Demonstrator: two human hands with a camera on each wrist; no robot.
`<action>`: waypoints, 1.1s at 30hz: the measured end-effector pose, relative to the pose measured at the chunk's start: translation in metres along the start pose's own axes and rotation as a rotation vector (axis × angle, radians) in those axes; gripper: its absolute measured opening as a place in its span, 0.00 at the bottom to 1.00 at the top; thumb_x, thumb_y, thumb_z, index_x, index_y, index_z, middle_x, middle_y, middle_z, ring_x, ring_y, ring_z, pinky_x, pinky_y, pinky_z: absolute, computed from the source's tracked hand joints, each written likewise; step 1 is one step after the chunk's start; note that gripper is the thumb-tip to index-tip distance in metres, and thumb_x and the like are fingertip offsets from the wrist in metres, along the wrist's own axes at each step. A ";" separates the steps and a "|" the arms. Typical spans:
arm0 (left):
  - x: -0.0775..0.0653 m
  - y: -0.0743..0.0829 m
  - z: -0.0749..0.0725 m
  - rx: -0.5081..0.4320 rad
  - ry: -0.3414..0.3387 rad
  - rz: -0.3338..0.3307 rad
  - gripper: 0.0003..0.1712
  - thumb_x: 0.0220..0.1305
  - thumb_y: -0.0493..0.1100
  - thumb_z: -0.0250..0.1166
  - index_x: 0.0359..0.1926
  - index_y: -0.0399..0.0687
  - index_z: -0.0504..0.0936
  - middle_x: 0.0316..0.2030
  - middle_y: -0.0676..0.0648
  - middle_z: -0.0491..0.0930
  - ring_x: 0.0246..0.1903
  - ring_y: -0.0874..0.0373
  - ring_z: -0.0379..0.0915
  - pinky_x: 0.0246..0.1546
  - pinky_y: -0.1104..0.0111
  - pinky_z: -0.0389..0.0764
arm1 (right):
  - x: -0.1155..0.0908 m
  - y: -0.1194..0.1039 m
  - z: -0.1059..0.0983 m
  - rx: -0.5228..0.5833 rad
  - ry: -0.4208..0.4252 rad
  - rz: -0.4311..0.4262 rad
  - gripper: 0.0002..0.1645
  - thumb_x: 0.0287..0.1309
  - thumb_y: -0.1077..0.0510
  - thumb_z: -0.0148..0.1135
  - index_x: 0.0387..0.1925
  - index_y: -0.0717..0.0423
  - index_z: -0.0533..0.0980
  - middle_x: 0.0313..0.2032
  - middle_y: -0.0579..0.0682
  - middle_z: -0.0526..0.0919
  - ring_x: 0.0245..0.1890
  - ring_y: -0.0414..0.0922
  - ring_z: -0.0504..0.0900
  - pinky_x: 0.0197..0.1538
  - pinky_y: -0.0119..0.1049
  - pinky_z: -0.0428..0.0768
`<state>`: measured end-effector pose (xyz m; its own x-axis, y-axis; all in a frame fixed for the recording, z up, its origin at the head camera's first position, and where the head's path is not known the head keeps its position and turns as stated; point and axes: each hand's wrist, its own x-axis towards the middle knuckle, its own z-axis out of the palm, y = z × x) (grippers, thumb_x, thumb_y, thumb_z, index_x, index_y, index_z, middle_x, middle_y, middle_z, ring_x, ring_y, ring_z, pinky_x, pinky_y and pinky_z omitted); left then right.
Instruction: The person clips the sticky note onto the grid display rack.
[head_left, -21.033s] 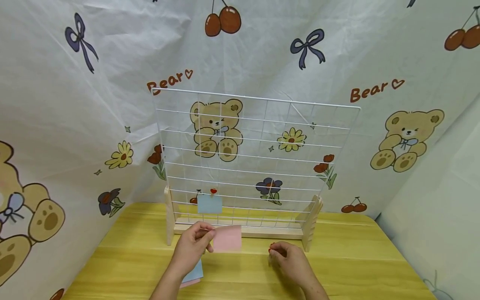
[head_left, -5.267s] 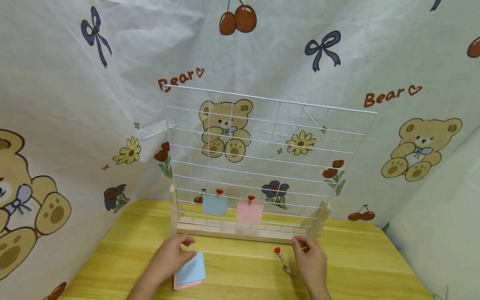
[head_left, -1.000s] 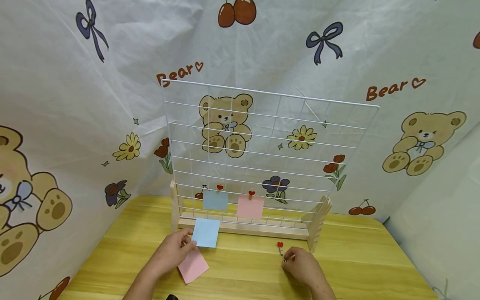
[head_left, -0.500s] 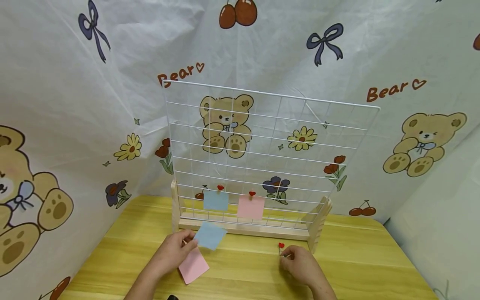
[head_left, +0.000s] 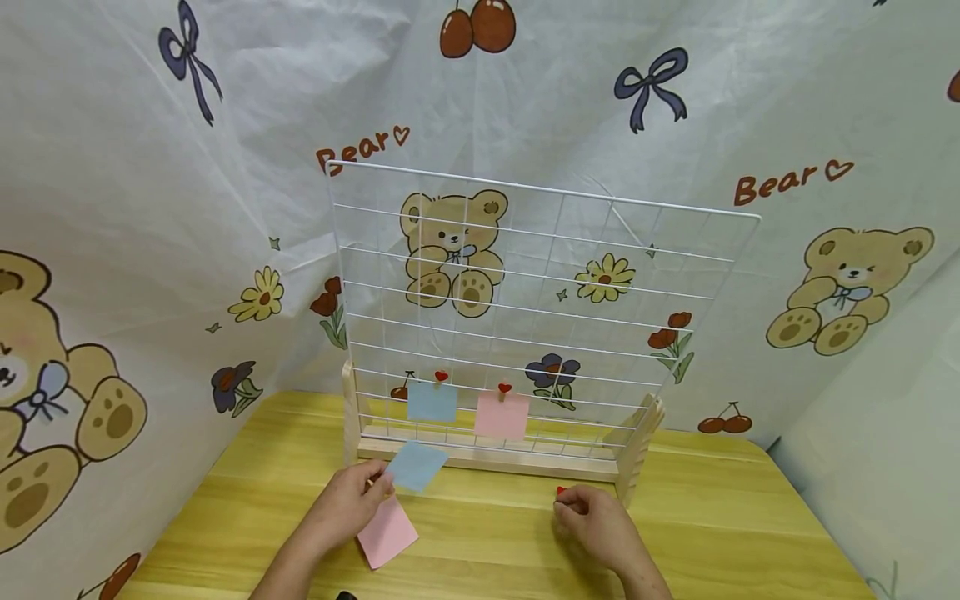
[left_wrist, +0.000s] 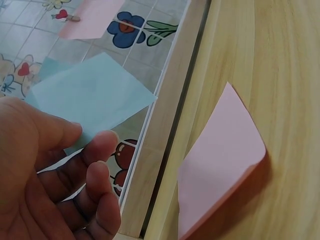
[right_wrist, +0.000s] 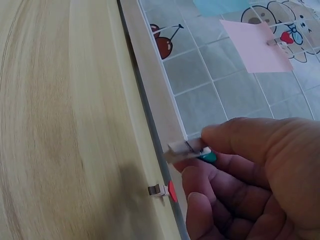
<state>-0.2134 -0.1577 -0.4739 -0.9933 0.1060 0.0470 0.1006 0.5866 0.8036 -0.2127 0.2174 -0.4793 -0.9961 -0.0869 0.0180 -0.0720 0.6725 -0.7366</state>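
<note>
My left hand [head_left: 348, 504] pinches a light blue paper note [left_wrist: 95, 92] by its edge between thumb and index finger, tilted in front of the rack's base. Below it on the table lies a small stack of pink notes [left_wrist: 225, 160]. In my right hand [head_left: 600, 525], thumb and fingers grip a small wooden clothespin [right_wrist: 185, 150] with a green piece on it. Another clothespin [right_wrist: 160, 190] with a red heart lies on the table close by. On the white wire grid [head_left: 487, 458] with its wooden base, a blue note [head_left: 432, 404] and a pink note [head_left: 501, 418] hang from red-heart clothespins.
The grid's right wooden foot [head_left: 637, 446] stands beyond my right hand. A printed cloth [head_left: 525, 108] with bears and flowers hangs behind it. A small black object [head_left: 346, 596] shows at the bottom edge of the yellow wood-grain table [head_left: 735, 525].
Since the earliest frame, the pink note went from my left hand onto the grid. My left hand then took the blue note. Over the last second my right hand lifted a clothespin off the table.
</note>
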 end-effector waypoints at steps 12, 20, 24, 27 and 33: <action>-0.002 0.000 0.003 -0.011 -0.025 0.026 0.10 0.77 0.44 0.57 0.39 0.48 0.83 0.33 0.50 0.81 0.29 0.62 0.72 0.26 0.71 0.74 | -0.001 0.005 0.001 0.120 -0.162 -0.009 0.07 0.63 0.64 0.62 0.42 0.62 0.78 0.18 0.45 0.79 0.17 0.37 0.73 0.20 0.28 0.69; -0.002 0.000 0.006 -0.016 -0.021 0.028 0.10 0.76 0.43 0.58 0.38 0.48 0.83 0.33 0.49 0.82 0.29 0.62 0.73 0.26 0.71 0.74 | -0.001 0.007 0.003 0.119 -0.165 -0.001 0.07 0.68 0.57 0.64 0.38 0.58 0.78 0.19 0.47 0.81 0.19 0.40 0.79 0.22 0.30 0.75; -0.001 0.000 0.007 -0.033 -0.001 0.029 0.06 0.75 0.43 0.60 0.42 0.49 0.82 0.31 0.51 0.83 0.29 0.63 0.73 0.26 0.72 0.74 | -0.001 0.005 0.003 0.094 -0.142 -0.019 0.07 0.67 0.59 0.64 0.42 0.59 0.77 0.20 0.47 0.79 0.19 0.39 0.76 0.22 0.30 0.72; 0.001 0.000 0.008 -0.063 0.016 0.024 0.04 0.74 0.42 0.61 0.45 0.50 0.81 0.32 0.50 0.85 0.30 0.62 0.76 0.28 0.72 0.75 | 0.000 0.004 0.004 0.058 -0.089 0.007 0.10 0.64 0.61 0.66 0.45 0.59 0.76 0.23 0.47 0.80 0.20 0.40 0.75 0.24 0.31 0.72; 0.001 0.004 0.008 -0.120 0.045 -0.003 0.04 0.73 0.41 0.62 0.46 0.50 0.81 0.33 0.51 0.85 0.38 0.54 0.83 0.32 0.72 0.77 | 0.001 0.003 0.006 0.021 0.005 0.034 0.08 0.57 0.63 0.71 0.39 0.57 0.81 0.29 0.46 0.82 0.28 0.39 0.77 0.30 0.29 0.75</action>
<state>-0.2138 -0.1494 -0.4755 -0.9954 0.0664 0.0694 0.0930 0.4859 0.8690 -0.2136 0.2150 -0.4852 -0.9982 -0.0606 -0.0040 -0.0370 0.6592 -0.7511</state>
